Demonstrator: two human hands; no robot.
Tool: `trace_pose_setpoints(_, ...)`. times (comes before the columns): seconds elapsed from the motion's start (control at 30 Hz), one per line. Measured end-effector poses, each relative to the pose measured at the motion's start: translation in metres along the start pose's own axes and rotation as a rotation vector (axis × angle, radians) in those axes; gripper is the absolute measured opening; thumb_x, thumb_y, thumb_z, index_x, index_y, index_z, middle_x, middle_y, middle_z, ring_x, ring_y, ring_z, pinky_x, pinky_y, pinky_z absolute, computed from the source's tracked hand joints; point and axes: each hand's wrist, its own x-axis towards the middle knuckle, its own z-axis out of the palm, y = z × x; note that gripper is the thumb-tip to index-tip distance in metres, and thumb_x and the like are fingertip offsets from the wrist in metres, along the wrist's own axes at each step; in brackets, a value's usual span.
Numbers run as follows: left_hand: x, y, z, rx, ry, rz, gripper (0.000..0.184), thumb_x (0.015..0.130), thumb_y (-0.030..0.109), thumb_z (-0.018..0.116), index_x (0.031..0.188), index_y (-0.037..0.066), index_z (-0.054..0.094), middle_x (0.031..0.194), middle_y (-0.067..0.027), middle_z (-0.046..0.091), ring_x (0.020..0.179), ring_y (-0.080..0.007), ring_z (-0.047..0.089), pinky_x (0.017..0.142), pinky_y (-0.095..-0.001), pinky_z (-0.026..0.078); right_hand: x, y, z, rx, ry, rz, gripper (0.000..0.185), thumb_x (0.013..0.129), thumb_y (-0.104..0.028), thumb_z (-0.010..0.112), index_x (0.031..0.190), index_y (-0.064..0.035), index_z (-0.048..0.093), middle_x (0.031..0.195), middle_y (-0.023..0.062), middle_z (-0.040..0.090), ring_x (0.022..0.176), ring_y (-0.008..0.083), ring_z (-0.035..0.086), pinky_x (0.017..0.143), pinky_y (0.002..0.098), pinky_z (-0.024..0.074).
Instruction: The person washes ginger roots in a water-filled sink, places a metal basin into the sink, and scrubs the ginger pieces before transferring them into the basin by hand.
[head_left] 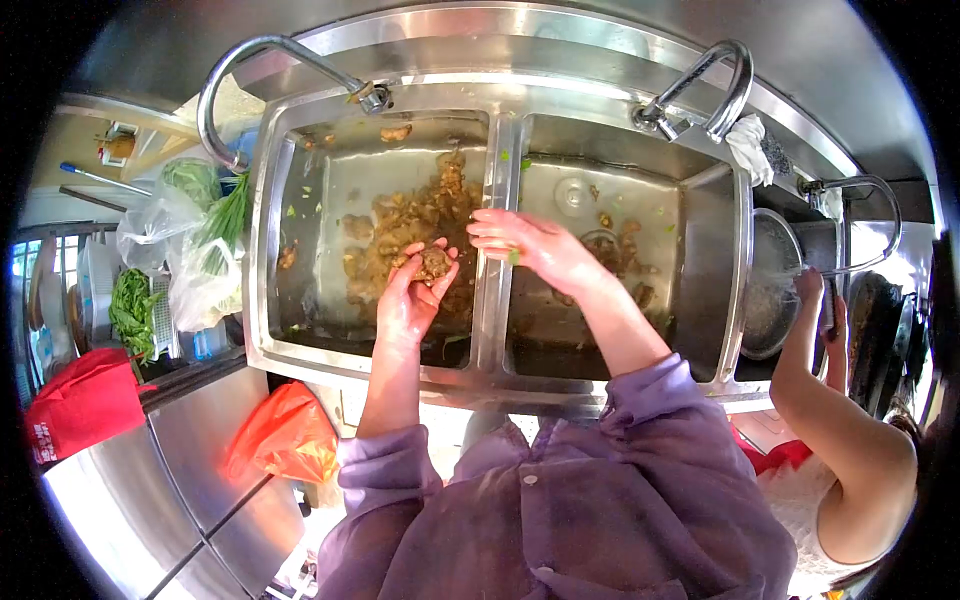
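Observation:
My left hand [408, 295] is above the left basin, its fingers curled around a knobby brown root [433, 264] that looks like ginger. To the right, my right hand [530, 245] hovers by the divider with its fingers stretched out and nothing gripped. A small green leaf bit [514, 257] clings near its fingers. Many similar brown roots [400, 225] lie in the left basin [320, 345] in murky water. Fewer brown pieces [625, 250] sit in the right basin [690, 290], partly hidden behind my right forearm.
Curved faucets [285, 42] [738, 85] arch over both basins. Bagged green vegetables [205, 250] stand left, near a red bag [88, 405] and an orange plastic bag [285, 435]. At right, another person's arms [815, 350] reach toward a sink with a round strainer [770, 285].

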Motion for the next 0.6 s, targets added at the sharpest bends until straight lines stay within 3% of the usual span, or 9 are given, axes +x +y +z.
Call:
trace_pose_setpoints(0.07,0.002,0.005,-0.011,0.046,-0.057,0.053,0.015,0.080,0.006,0.049,0.094,0.002,0.052,0.104,-0.0193,0.051,0.098,-0.0328,0.050,0.084,-0.0400,0.045,-0.012,-0.008,-0.021,0.037,0.048,0.019,0.036,0.088,-0.020,0.039,0.115,0.0022,0.042,0.108,0.0143,0.051,0.099,0.0219,0.051,0.088,0.0296,0.0379)
trace_pose_setpoints(0.13,0.004,0.011,-0.019,0.165,0.064,0.114,0.014,0.079,0.006,0.050,0.093,0.004,0.052,0.101,-0.0186,0.052,0.096,-0.0324,0.051,0.081,-0.0421,0.046,-0.020,0.015,-0.070,0.039,0.158,-0.031,0.037,0.086,-0.023,0.039,0.113,0.0009,0.044,0.107,0.0145,0.053,0.100,0.0224,0.051,0.090,0.0375,0.0358)
trace_pose_setpoints(0.2,0.007,0.021,-0.039,0.296,0.216,0.206,0.021,0.077,0.007,0.054,0.097,0.007,0.050,0.102,-0.0133,0.052,0.094,-0.0264,0.050,0.077,-0.0400,0.046,-0.037,0.053,-0.133,-1.503,0.604,0.509,0.041,0.083,-0.031,0.042,0.112,-0.0030,0.046,0.108,0.0158,0.052,0.099,0.0248,0.051,0.092,0.0471,0.0303)
trace_pose_setpoints(0.27,0.008,0.026,-0.051,0.394,0.464,0.214,0.042,0.073,0.012,0.059,0.112,0.011,0.042,0.114,-0.0064,0.043,0.104,-0.0207,0.041,0.089,-0.0414,0.032,-0.051,0.074,-0.181,-1.695,0.833,0.638,0.043,0.078,-0.034,0.049,0.115,-0.0128,0.044,0.112,0.0135,0.049,0.103,0.0286,0.046,0.091,0.0406,0.0329)
trace_pose_setpoints(0.4,-0.003,0.028,-0.059,0.520,0.492,0.246,0.050,0.074,0.018,0.059,0.119,0.011,0.037,0.117,-0.0042,0.042,0.105,-0.0209,0.040,0.090,-0.0423,0.028,-0.053,0.097,-0.231,-1.483,0.721,0.878,0.046,0.079,-0.033,0.048,0.119,-0.0133,0.039,0.123,0.0143,0.039,0.111,0.0313,0.039,0.092,0.0441,0.0313)
trace_pose_setpoints(0.47,-0.005,0.026,-0.059,0.597,0.540,0.266,0.051,0.075,0.020,0.058,0.120,0.011,0.037,0.117,-0.0040,0.042,0.105,-0.0207,0.039,0.089,-0.0413,0.029,-0.041,0.119,-0.232,-1.474,1.078,0.554,0.049,0.078,-0.036,0.049,0.122,-0.0170,0.034,0.131,0.0161,0.025,0.116,0.0372,0.030,0.090,0.0522,0.0295)
trace_pose_setpoints(0.5,-0.007,0.023,-0.057,0.633,0.538,0.247,0.048,0.076,0.020,0.058,0.118,0.010,0.039,0.118,-0.0046,0.043,0.106,-0.0206,0.039,0.089,-0.0404,0.030,-0.031,0.128,-0.222,-1.462,1.070,0.558,0.049,0.078,-0.036,0.049,0.122,-0.0170,0.034,0.131,0.0161,0.025,0.116,0.0372,0.030,0.090,0.0522,0.0295)
trace_pose_setpoints(0.57,-0.006,0.015,-0.049,0.660,0.532,0.218,0.037,0.076,0.020,0.057,0.110,0.009,0.047,0.112,-0.0053,0.046,0.106,-0.0218,0.039,0.088,-0.0379,0.032,-0.020,0.142,-0.194,-1.593,0.715,0.509,0.048,0.077,-0.032,0.053,0.118,-0.0145,0.037,0.136,0.0150,0.010,0.118,0.0434,0.022,0.089,0.0530,0.0317)
trace_pose_setpoints(0.6,-0.005,0.011,-0.049,0.664,0.533,0.210,0.037,0.076,0.020,0.057,0.110,0.009,0.047,0.112,-0.0053,0.046,0.106,-0.0218,0.039,0.088,-0.0379,0.032,-0.022,0.150,-0.193,-1.588,0.716,0.516,0.048,0.077,-0.032,0.053,0.118,-0.0145,0.037,0.136,0.0150,0.010,0.118,0.0434,0.022,0.089,0.0530,0.0317)
